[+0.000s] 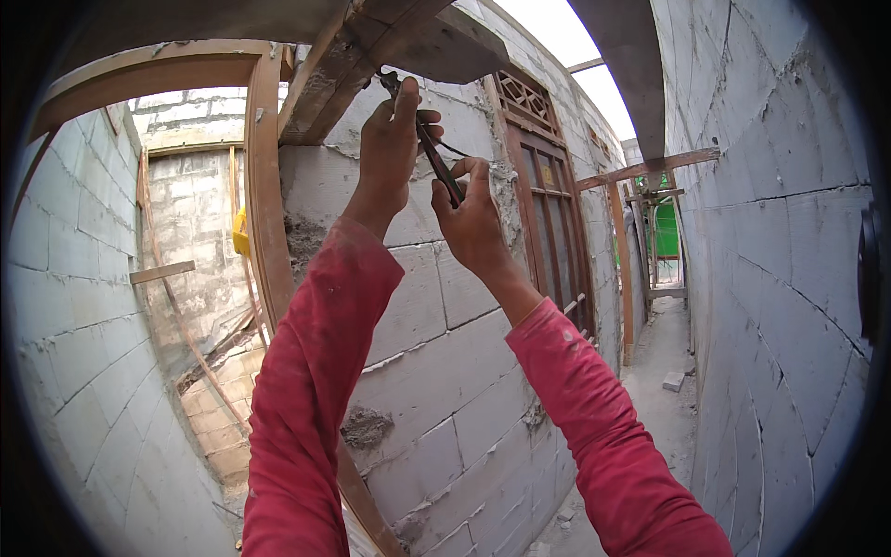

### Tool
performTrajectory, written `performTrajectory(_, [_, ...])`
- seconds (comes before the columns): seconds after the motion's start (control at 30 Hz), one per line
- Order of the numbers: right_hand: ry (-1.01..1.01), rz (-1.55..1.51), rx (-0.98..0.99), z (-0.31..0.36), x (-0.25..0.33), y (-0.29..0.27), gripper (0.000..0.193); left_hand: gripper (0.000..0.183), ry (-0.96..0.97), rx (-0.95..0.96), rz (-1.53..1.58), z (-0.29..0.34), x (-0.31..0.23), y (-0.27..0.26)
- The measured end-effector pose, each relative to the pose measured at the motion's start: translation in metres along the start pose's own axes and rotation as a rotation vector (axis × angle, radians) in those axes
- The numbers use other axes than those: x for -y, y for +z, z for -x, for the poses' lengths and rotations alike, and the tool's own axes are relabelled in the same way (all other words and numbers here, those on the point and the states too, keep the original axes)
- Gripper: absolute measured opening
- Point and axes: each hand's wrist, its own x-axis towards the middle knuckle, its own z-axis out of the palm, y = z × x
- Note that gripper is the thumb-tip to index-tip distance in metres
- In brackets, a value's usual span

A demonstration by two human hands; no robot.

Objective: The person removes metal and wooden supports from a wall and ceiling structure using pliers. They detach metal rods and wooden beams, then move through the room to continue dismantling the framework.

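Observation:
Both my arms, in red sleeves, reach up to the underside of a wooden beam point(336, 79). A long dark metal hand tool that looks like a pair of pliers point(436, 163) slants down from the beam's edge, its two handles spread apart. My left hand point(386, 153) is closed around its upper part, thumb pointing up near the jaws. Lower down, my right hand point(471, 215) grips the handle ends between thumb and curled fingers. The jaws meet the beam's edge, but what they bite on is too small to make out.
A block wall point(408, 306) stands in front of me, with a wooden door frame point(267, 186) on the left. Further right is a brown panelled door point(548, 195). A narrow passage point(657, 390) runs along the right-hand wall point(770, 278), crossed by a wooden bar point(650, 169).

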Motion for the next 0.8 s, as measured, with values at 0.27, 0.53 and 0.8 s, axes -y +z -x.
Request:
performTrajectory(0.27, [-0.250, 0.430, -0.219, 0.030, 0.013, 0.015, 0.047, 0.038, -0.087, -0.191, 0.120, -0.003, -0.016, 0.022])
performTrajectory(0.53, [0.391, -1.012, 0.664, -0.005, 0.051, -0.032, 0.049, 0.028, -0.156, 0.205, 0.587, -0.014, -0.010, 0.000])
performTrajectory(0.8, [0.256, 0.208, -0.043, 0.028, 0.079, 0.039, 0.038, 0.031, -0.230, 0.085, 0.027, 0.009, -0.038, -0.019])
